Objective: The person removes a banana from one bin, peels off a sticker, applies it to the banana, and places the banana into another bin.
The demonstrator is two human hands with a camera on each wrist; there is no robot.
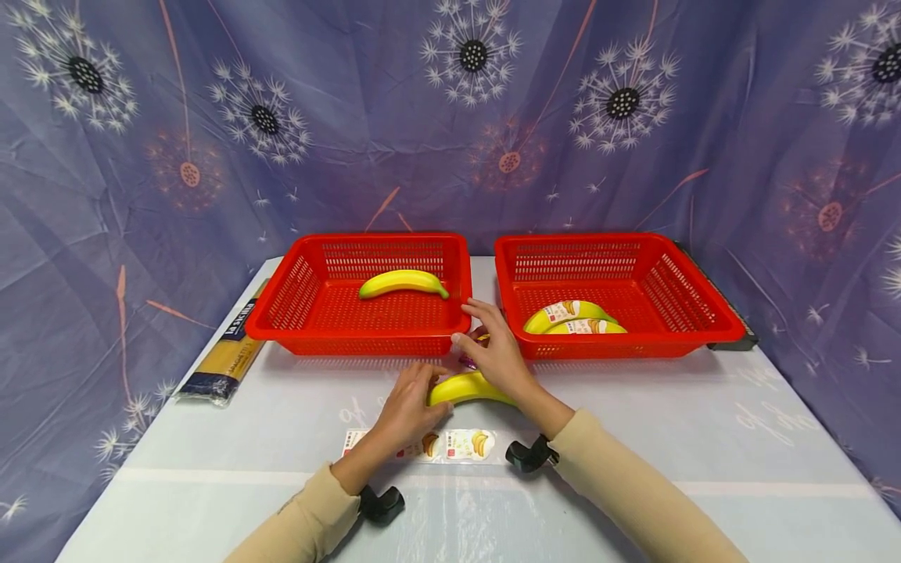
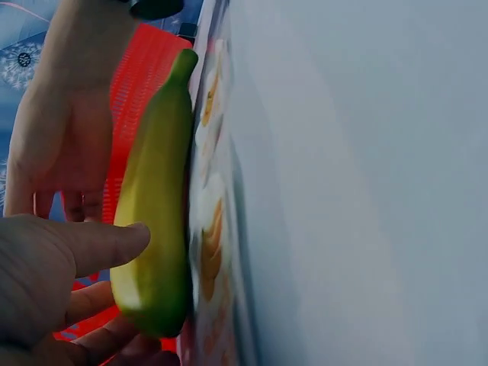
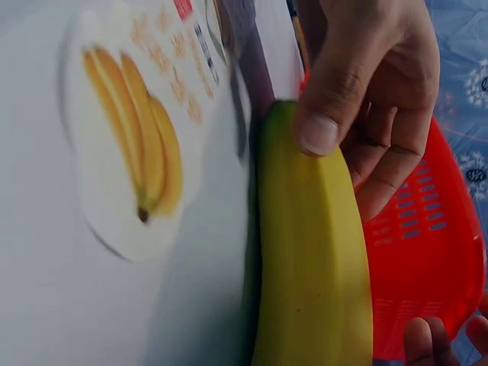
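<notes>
A yellow banana (image 1: pixel 466 387) lies crosswise on the table, its greenish ends showing in the left wrist view. My left hand (image 1: pixel 411 397) pinches its left end, thumb on the near side and fingers behind. The thumb (image 3: pixel 319 136) presses close to the tip in the right wrist view. My right hand (image 1: pixel 495 353) reaches over the banana's right part, fingers spread and holding nothing, between the two baskets. Beneath that hand a small purple packet (image 1: pixel 468 362) is partly hidden. In front lies a strip of banana stickers (image 1: pixel 470 444), partly covered by the left forearm.
The left red basket (image 1: pixel 366 344) holds one plain banana (image 1: pixel 401 282). Inside the right red basket (image 1: pixel 633 346) are two bananas (image 1: pixel 587 310) with stickers. A spaghetti pack (image 1: pixel 228 348) lies at the left edge; a dark box (image 1: pixel 739 341) sits behind the right basket.
</notes>
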